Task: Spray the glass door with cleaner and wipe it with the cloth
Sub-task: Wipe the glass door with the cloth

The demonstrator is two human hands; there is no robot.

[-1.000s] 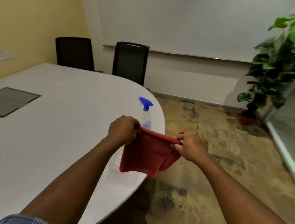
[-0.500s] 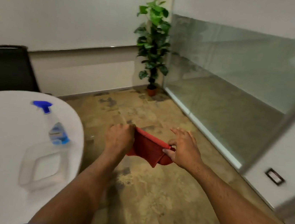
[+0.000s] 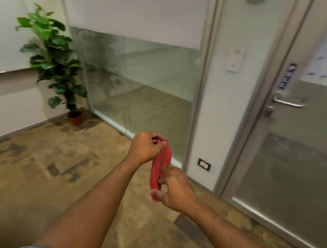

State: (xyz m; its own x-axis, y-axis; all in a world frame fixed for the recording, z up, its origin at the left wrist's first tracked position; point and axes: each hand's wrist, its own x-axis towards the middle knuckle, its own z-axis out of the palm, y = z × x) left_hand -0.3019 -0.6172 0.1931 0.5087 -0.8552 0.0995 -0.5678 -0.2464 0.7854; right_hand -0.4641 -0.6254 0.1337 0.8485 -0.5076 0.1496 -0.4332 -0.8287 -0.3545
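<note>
A red cloth point(image 3: 160, 164) hangs folded between both hands in front of me, over the floor. My left hand point(image 3: 145, 147) pinches its top end. Lower down, my right hand point(image 3: 175, 189) grips its bottom end with fingers curled around it. The glass door point(image 3: 302, 157) stands at the right in a metal frame, frosted in its upper part, with a lever handle point(image 3: 290, 102) and a lock below it. The door is well beyond my hands. The spray bottle is out of view.
A fixed glass wall panel point(image 3: 137, 91) runs left of the door, with a white pillar holding a switch point(image 3: 234, 61) and a floor-level socket point(image 3: 204, 164). A potted plant point(image 3: 53, 58) stands in the left corner. Mottled brown floor lies between me and the door.
My view has swung right, away from the table and spray bottle, onto the glass door. The cloth went from stretched sideways to held vertically, left hand above, right hand below.
</note>
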